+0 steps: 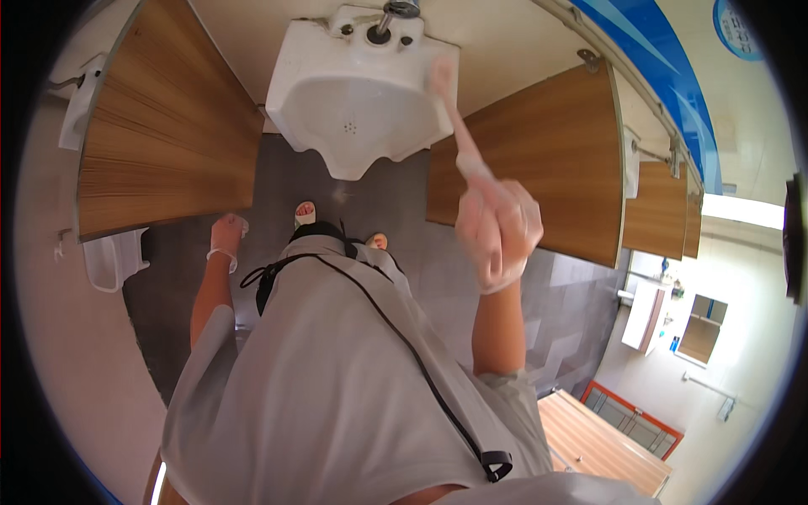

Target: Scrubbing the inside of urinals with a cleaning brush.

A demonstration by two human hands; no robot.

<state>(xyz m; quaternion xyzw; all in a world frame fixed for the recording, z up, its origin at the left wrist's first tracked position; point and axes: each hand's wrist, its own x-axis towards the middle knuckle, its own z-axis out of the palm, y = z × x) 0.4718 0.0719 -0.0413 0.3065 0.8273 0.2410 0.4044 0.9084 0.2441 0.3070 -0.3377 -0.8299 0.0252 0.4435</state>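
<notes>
My right hand (499, 233), in a thin translucent glove, is closed around the handle of a pale pink brush (470, 158). The brush reaches up and away from the fist, and its blurred head lies over the right rim of a white ceramic urinal (363, 63). Whether the head touches the urinal cannot be told. A chrome flush fitting (402, 9) stands at the urinal's back edge, and drain holes show in its bowl. Low on the left is my left hand (228, 233), also gloved, with its fingers curled and nothing visible in them.
Wood-grain partitions stand to the left (170, 126) and right (536, 164) of the urinal. Further urinals show beyond them, one at the lower left (113, 259). Dark tiles (404, 271) cover the floor around my feet. At the lower right are a wood-grain door (600, 442) and a white sink cabinet (644, 315).
</notes>
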